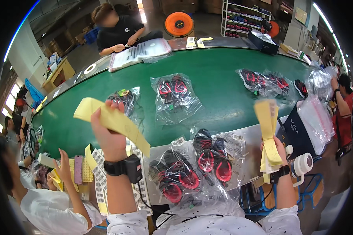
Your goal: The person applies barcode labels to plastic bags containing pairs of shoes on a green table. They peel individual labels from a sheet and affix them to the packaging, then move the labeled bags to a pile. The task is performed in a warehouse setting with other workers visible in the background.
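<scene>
My left hand [110, 139] is raised over the near edge of the green table, its fingers closed round a curved yellow paper strip [88, 110]. On the right, my right hand [279, 148] grips a bundle of yellow paper strips [266, 124], which stands up above the fingers and also hangs below them. Between my forearms lie black-and-red shoes in clear plastic bags, one bagged pair [180, 172] on the left and another bagged pair [213, 158] beside it. Sheets of barcode labels [101, 184] lie next to my left forearm.
The green work surface [219, 105] carries more bagged shoes [173, 91], including some at the far right [259, 80]. A dark shoebox [296, 127] and a white lidded cup [302, 164] are at my right. Co-workers sit at left, right and across, where plastic bags [141, 53] are stacked.
</scene>
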{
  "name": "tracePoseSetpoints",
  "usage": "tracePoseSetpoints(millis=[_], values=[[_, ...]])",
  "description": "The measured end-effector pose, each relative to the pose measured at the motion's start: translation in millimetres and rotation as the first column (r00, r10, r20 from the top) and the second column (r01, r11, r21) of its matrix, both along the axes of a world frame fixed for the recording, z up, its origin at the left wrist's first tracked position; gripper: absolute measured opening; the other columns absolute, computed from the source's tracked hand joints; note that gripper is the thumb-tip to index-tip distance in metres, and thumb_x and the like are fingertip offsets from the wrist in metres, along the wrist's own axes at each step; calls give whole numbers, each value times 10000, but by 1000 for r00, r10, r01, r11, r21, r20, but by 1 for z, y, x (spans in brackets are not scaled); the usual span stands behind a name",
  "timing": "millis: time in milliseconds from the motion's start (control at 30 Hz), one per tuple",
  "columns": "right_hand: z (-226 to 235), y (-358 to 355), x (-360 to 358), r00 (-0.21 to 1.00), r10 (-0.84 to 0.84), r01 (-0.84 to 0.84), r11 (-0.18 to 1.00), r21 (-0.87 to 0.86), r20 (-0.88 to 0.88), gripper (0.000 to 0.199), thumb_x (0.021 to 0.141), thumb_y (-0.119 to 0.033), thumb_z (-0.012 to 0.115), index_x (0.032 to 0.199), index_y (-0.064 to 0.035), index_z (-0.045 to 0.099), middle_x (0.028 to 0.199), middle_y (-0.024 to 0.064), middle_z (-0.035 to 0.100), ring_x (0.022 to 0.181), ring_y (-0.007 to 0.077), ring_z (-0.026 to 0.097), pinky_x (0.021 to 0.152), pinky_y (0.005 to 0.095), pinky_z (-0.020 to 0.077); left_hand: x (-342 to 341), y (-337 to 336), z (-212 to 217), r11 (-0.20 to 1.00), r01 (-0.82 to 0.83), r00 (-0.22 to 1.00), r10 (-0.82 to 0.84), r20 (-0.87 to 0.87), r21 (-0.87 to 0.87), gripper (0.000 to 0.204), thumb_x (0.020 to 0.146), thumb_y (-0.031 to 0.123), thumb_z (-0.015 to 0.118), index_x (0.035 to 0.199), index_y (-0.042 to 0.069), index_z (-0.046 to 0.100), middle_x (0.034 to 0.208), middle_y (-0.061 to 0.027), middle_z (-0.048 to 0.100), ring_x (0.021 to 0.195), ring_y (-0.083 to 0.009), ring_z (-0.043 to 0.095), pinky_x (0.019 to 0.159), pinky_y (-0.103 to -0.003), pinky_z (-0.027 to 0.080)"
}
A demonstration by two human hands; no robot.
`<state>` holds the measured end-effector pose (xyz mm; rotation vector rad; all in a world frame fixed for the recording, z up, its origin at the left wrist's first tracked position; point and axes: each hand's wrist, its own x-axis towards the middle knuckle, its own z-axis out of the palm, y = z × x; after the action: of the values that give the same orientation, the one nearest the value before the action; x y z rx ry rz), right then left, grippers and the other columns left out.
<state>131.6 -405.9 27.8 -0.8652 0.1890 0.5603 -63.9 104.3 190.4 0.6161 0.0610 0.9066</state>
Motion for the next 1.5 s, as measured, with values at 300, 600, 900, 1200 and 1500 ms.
tracePoseSetpoints(millis=[300, 600, 900, 1200, 1500], values=[[19, -4, 26, 962, 272, -168, 696, -698, 39, 194, 914, -72, 551, 1061, 49, 513, 861, 182, 637, 718, 275, 674, 651, 408, 594, -70, 20, -35, 999, 20, 987, -26, -160, -36, 346, 972, 319, 548, 1028, -14, 469, 928, -91, 476, 787, -157, 467, 680, -277, 456], [18, -73, 113, 738, 644, -165, -118, -979, -202, 371, 949, -284, 550, 1016, 78, 597, 793, 144, 686, 703, 274, 678, 607, 375, 517, -123, 22, -81, 999, 37, 959, -44, -278, -29, 527, 920, 16, 557, 1381, 1, 303, 1067, -118, 566, 931, -162, 576, 752, -269, 522], [112, 323, 98, -7, 971, 302, 231, -925, 240, 226, 898, -174, 618, 885, 29, 519, 734, 133, 538, 666, 222, 497, 616, 358, 425, -118, 35, -179, 952, -111, 663, 285, -692, 285, 412, 889, -52, 566, 1281, -43, 440, 1113, -121, 629, 991, -151, 623, 843, -268, 512], [-28, 712, -71, -552, 716, 534, 697, -479, 427, 362, 794, -218, 646, 1110, -54, 575, 1046, 102, 589, 946, 275, 590, 747, 405, 521, -109, 35, -183, 950, -81, 550, 295, -781, 302, 406, 864, -81, 545, 1253, -31, 440, 1163, -118, 615, 1074, -185, 598, 935, -301, 464], [-30, 618, 3, -709, 618, 433, 762, -482, 340, 395, 820, -97, 567, 1211, -149, 582, 1017, 97, 605, 918, 295, 622, 670, 385, 561, -116, 33, -173, 948, -66, 511, 299, -806, 310, 369, 868, -69, 561, 1218, -16, 457, 1136, -105, 627, 1025, -155, 610, 884, -281, 484]])
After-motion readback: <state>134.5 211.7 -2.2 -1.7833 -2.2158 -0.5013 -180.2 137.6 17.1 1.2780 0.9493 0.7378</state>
